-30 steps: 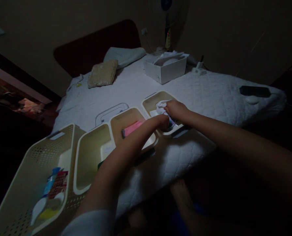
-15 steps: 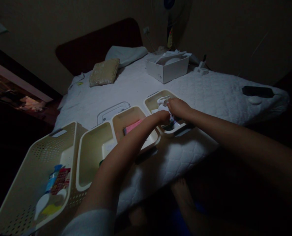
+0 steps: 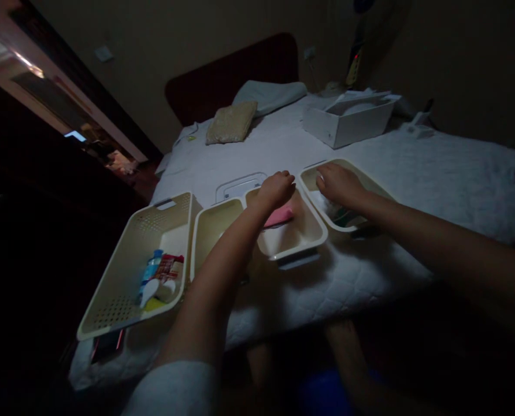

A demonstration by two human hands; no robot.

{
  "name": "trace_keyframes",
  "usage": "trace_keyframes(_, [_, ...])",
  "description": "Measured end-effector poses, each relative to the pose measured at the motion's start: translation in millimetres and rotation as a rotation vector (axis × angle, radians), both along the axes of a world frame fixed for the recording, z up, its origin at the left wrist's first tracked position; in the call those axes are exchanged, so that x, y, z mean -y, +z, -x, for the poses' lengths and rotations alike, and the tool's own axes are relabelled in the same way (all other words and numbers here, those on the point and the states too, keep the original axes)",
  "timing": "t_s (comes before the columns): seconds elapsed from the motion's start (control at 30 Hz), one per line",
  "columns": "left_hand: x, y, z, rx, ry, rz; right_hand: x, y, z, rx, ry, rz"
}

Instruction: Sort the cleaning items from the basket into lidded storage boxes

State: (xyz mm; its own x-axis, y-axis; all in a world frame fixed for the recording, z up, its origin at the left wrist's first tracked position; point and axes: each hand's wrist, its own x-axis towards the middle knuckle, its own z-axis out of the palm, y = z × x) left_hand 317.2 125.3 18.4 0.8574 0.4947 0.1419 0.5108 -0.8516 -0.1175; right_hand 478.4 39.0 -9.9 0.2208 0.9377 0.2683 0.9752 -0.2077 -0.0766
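Observation:
Several cream plastic baskets stand side by side on the bed. My left hand (image 3: 277, 188) is over the back of a smaller basket (image 3: 322, 234) that holds a pink item (image 3: 278, 216). Its fingers are curled, and whatever they may hold is hidden. Over the rightmost basket (image 3: 372, 184) is my right hand (image 3: 340, 184), bent downward with its fingers closed. Below it, white and dark green items show dimly inside. The hands are apart, each above its own basket.
At left, a large basket (image 3: 125, 254) holds a blue bottle (image 3: 152, 267), a red packet (image 3: 169, 267) and a white item. A clear lid (image 3: 240, 186) lies behind the baskets. Farther back are a white box (image 3: 337, 128) and a beige cushion (image 3: 232, 122). A dark phone-like object (image 3: 108, 345) lies near the bed's edge.
My left hand has moved left, from the rightmost basket to above the one with the pink item. My right hand stays at the rightmost basket. The camera view has turned left.

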Motion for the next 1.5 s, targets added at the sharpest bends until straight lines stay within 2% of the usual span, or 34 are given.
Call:
trace_keyframes(0.2, [-17.4,9.1,92.3,0.049,0.204,-0.017,-31.3,15.0,71.8,0.057,0.13,-0.036])
trace_keyframes(0.47, [-32.4,22.0,246.6,0.148,0.571,0.001,-66.7,40.2,206.8,0.009,0.4,-0.052])
trace_keyframes(0.63, [-32.4,19.1,327.3,0.115,0.665,-0.029,-82.0,36.2,278.8,-0.055,0.545,-0.022])
trace_keyframes(0.77, [-30.1,5.0,376.8,0.123,0.798,0.004,-89.5,27.2,323.4,-0.067,0.681,0.006])
trace_keyframes(0.9, [-27.6,-17.5,406.8,0.138,0.881,0.063,-92.0,20.9,358.8,-0.053,0.783,0.026])
trace_keyframes(1.03, [-26.4,-35.6,418.6,0.141,0.912,0.098,-95.0,15.5,384.4,-0.04,0.855,0.056])
trace_keyframes(1.23, [-24.9,-49.7,424.9,0.163,0.934,0.146,-110.3,4.3,405.4,-0.038,0.89,0.101])
trace_keyframes(1.5, [-30.8,-67.3,436.0,0.245,1.01,0.178,-137.5,-13.6,435.0,-0.05,0.87,0.192])
